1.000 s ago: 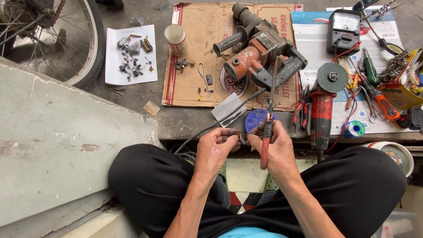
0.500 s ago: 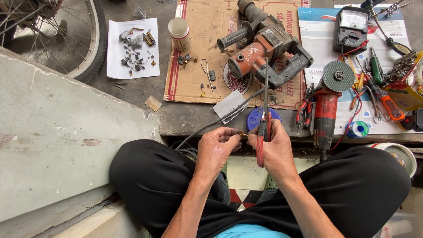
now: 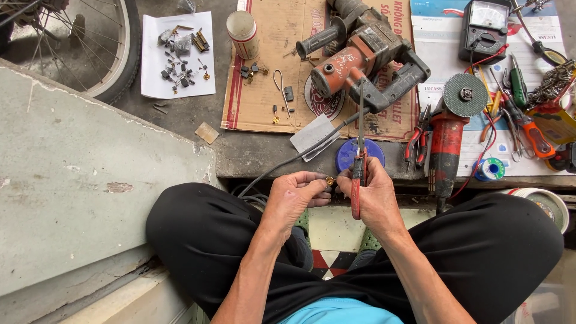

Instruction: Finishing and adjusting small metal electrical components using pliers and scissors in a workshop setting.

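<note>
2 hands meet over your lap: your left hand [image 3: 294, 195] pinches a small brass piece [image 3: 329, 180], your right hand [image 3: 373, 195] grips red-handled pliers [image 3: 358, 174] upright, just beside it.

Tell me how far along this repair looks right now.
Done: the rotary hammer lies on cardboard, small parts spread on paper. In hand: left hand pinches a small brass piece; right hand holds red-handled pliers. Left: loose parts remain unfitted.
</note>
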